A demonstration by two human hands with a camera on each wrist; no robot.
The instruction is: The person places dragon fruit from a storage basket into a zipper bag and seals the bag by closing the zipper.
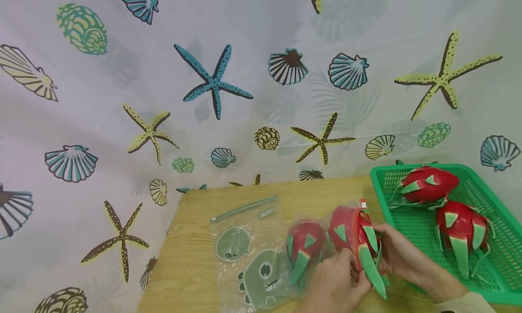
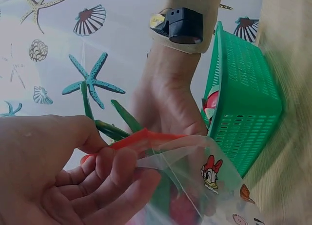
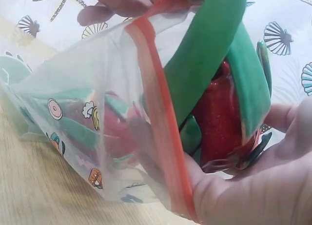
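Note:
My right hand [image 1: 401,254] holds a red dragon fruit [image 3: 217,122] with long green scales at the mouth of a clear zip bag [image 3: 109,152]. Its fingers curl round the fruit, some of them seen through the plastic. The bag's orange-red zip edge [image 3: 158,103] crosses in front of this fruit. With thumb and fingers, my left hand [image 2: 83,171] pinches that edge. Through the plastic a second dragon fruit [image 1: 306,243] shows deeper inside the bag. Small cartoon prints, such as a duck in a red bow [image 2: 210,173], decorate it.
Left of the hands, another clear bag [image 1: 248,267] with a green zip and green dinosaur print lies on the wooden table [image 1: 189,240]. A green basket [image 1: 475,177] at the right holds two more dragon fruits [image 1: 461,224]. Behind hangs a shell-and-starfish curtain [image 1: 253,27].

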